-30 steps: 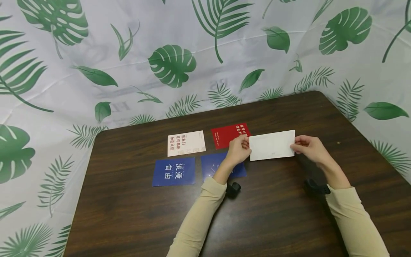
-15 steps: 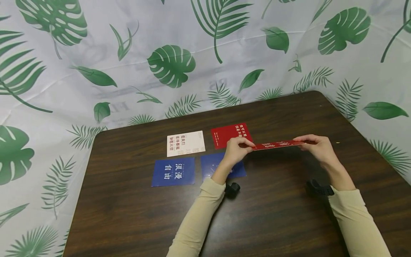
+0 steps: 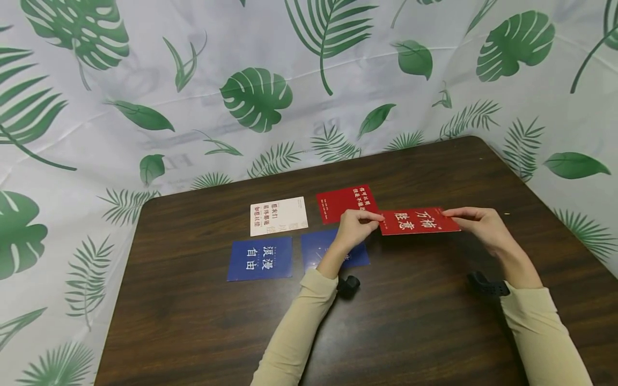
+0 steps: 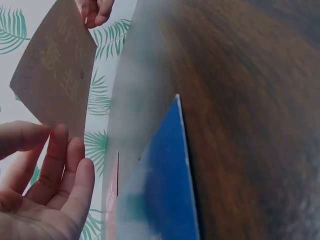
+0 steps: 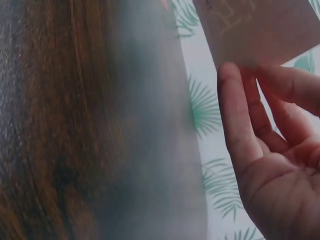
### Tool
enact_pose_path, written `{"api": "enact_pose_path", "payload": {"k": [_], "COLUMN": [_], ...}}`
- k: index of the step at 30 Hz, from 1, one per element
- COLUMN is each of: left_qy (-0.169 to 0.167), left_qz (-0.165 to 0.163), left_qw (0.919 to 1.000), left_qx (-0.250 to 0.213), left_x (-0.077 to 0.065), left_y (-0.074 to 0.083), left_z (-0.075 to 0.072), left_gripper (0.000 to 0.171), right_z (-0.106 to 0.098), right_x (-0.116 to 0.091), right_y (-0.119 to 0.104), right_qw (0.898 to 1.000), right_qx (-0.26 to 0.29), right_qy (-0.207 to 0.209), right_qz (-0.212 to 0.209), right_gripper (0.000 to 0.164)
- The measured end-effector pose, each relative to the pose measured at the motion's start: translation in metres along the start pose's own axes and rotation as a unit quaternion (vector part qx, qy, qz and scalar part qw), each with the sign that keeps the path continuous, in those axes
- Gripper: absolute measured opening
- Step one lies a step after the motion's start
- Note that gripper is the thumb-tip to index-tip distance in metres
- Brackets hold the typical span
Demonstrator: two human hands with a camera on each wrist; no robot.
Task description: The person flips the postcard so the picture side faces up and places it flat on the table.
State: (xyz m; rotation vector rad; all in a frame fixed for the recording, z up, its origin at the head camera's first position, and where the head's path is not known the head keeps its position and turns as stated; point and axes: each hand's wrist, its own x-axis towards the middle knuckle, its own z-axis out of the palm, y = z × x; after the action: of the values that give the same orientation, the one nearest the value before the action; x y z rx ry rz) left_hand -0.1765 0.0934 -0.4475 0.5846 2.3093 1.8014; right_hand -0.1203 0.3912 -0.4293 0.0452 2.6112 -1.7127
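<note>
A red card (image 3: 410, 221) with white characters is held up over the table, its printed face toward the head camera. My left hand (image 3: 356, 228) pinches its left edge between thumb and fingers. On the opposite edge, my right hand (image 3: 483, 228) pinches it the same way. Both wrist views catch the card's pale underside, in the left wrist view as a tilted sheet (image 4: 57, 70). Under my left forearm lies a blue card (image 3: 314, 247), partly hidden. Another red card (image 3: 340, 205) lies flat just beyond my left hand.
To the left on the dark wooden table (image 3: 203, 321) lie a cream card (image 3: 285, 214) and a blue card (image 3: 241, 260) with white characters. A white curtain (image 3: 193, 123) with green leaves hangs behind the table.
The held card showed its blank white side, then was turned nearly edge-on, and now its red printed face is tilted into view. Both hands kept their pinch. The cards on the table stayed put.
</note>
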Motion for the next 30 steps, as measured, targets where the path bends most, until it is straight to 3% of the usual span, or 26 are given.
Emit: {"api": "enact_pose_path", "payload": {"k": [4, 7, 12, 22, 30], "left_qy": [-0.015, -0.028, -0.048, -0.074, -0.077], "left_qz": [-0.021, -0.034, -0.035, -0.009, -0.042], "left_qw": [0.9995, 0.9989, 0.9981, 0.9971, 0.9953], "left_qx": [-0.016, -0.018, -0.013, 0.018, 0.042], "left_x": [-0.002, -0.002, -0.003, -0.007, -0.011], "left_y": [0.000, -0.001, -0.006, -0.003, -0.003], "left_z": [-0.001, 0.000, 0.003, 0.006, 0.008], "left_gripper": [0.014, 0.014, 0.019, 0.023, 0.030], "right_z": [-0.001, -0.001, 0.001, 0.006, 0.010], "right_x": [0.000, 0.000, -0.001, 0.001, 0.002], "right_y": [0.003, 0.005, 0.005, 0.007, 0.013], "right_qw": [0.999, 0.999, 0.997, 0.995, 0.992], "right_qx": [0.031, 0.015, -0.065, -0.084, -0.115], "right_qy": [-0.036, -0.050, -0.041, -0.039, -0.035], "right_qz": [0.000, -0.001, 0.010, 0.027, 0.026], "right_gripper": [0.022, 0.027, 0.038, 0.046, 0.046]}}
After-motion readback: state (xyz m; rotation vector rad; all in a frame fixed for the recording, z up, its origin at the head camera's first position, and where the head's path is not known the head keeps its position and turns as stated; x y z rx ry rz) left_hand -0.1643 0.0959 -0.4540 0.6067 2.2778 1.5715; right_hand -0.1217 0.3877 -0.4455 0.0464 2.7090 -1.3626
